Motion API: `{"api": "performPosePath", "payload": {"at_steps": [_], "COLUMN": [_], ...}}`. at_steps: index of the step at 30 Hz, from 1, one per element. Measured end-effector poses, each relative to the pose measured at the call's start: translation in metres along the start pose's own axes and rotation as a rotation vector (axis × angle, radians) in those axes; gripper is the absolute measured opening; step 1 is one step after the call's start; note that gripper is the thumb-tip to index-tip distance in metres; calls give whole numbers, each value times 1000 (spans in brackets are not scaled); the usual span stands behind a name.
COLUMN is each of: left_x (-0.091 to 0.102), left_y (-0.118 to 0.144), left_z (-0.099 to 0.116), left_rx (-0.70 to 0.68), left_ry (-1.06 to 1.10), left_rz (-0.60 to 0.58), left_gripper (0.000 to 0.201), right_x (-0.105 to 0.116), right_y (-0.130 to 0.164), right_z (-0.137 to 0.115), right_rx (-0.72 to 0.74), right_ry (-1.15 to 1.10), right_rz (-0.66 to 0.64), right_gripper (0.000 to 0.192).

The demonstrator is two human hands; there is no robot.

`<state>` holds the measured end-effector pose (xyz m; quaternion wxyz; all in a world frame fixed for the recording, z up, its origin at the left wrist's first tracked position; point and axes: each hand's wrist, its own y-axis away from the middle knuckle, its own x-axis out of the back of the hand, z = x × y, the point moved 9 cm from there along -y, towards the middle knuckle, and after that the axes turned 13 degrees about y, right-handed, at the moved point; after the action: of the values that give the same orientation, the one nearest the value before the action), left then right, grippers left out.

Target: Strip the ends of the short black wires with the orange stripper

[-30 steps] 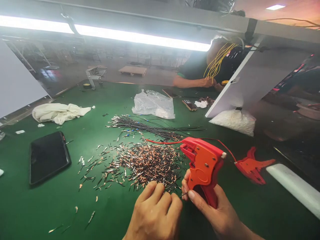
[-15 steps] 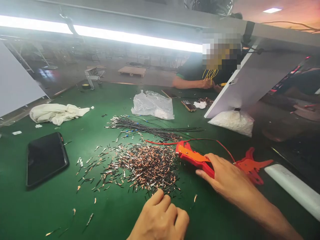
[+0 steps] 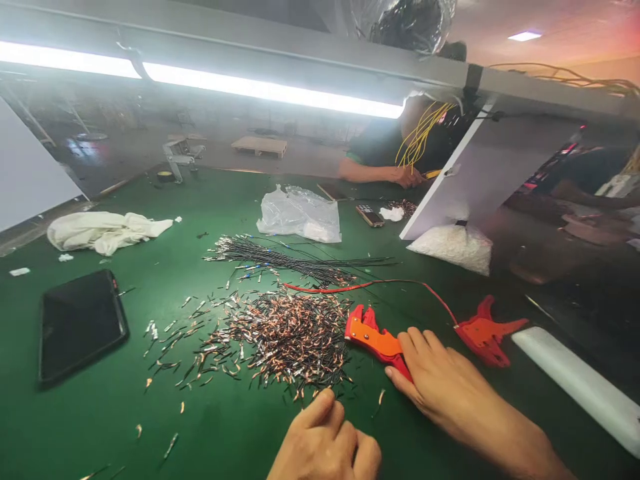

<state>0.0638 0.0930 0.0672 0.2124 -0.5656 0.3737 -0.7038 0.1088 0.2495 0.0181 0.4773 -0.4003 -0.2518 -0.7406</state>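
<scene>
My right hand (image 3: 445, 373) is wrapped over the handles of a red-and-orange wire stripper (image 3: 373, 337), whose jaws point left at the edge of a heap of short wire offcuts (image 3: 295, 340). The offcuts are black with bare copper ends, and some carry silvery terminals. Just below the heap, my left hand (image 3: 330, 440) is closed with the fingers curled under; what it may hold is hidden. Behind the heap lies a bundle of long black wires (image 3: 280, 257) with metal terminals on the left ends. A red wire (image 3: 360, 287) crosses between bundle and stripper.
Another wire stripper (image 3: 487, 333) lies at right beside a white roll (image 3: 575, 387). A phone (image 3: 83, 327) is at left, near a white cloth (image 3: 105, 230). Plastic bags (image 3: 300, 213) and a white divider (image 3: 450, 167) stand farther back. A co-worker's hand (image 3: 410, 177) holds yellow wires.
The view has shifted slightly, moving most table things left. My right hand has tilted the wire stripper, showing more of its orange side and a gap in its jaws. My left hand stays closed.
</scene>
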Motion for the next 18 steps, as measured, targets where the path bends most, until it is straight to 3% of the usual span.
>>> {"api": "performPosePath", "payload": {"at_steps": [5,9,11,14,18], "left_x": [-3,-7,-9,-12,-14], "left_y": [2,4,4,2,3], "left_z": [0,0,2,5,7], "left_rx": [4,37,53,61,63], "left_ry": [-22,-76,-97,-107,-117], "left_rz": [-12,15,42,58,67], "left_gripper": [40,39,36,32,32], "right_x": [7,27,44,56,33], "right_y": [-5,-31,-57,-110,-183], "right_z": [5,31,41,38,30], "right_rx": [-5,-52,-36,130,231], "right_ry": [-16,-109,-185,-352,-385], "right_rz": [6,31,96,98,-52], "right_gripper": [29,17,20,28,33]}}
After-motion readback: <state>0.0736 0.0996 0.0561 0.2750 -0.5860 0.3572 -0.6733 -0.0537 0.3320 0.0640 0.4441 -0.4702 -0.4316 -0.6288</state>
